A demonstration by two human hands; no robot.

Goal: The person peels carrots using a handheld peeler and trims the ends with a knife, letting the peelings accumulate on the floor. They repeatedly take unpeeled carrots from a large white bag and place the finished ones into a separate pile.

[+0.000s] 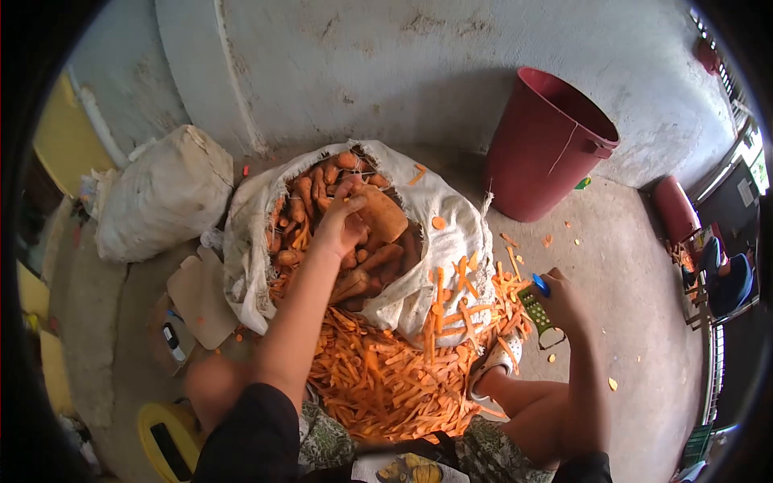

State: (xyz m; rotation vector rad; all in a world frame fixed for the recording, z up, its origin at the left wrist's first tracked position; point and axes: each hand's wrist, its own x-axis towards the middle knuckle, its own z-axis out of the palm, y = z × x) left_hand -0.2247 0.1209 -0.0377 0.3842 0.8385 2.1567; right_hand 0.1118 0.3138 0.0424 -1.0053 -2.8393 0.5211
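Observation:
My left hand [342,225] reaches over the open sack with its fingers closed on a thick orange carrot [382,213] that has a broad, flat face. Below it, whole carrots [302,197] fill the mouth of the white woven sack [459,221]. Out to the right, my right hand [562,299] grips a green hand grater [534,310] with holes in it and a blue part at the top. Carrot strips [382,374] lie heaped between my legs, and more are scattered over the right side of the sack.
A tall red bin [539,153] stands by the wall behind the sack. To the left are a full white sack [169,193], pieces of cardboard [201,298] and a yellow object [169,439]. Loose carrot bits dot the concrete floor [628,322] at right.

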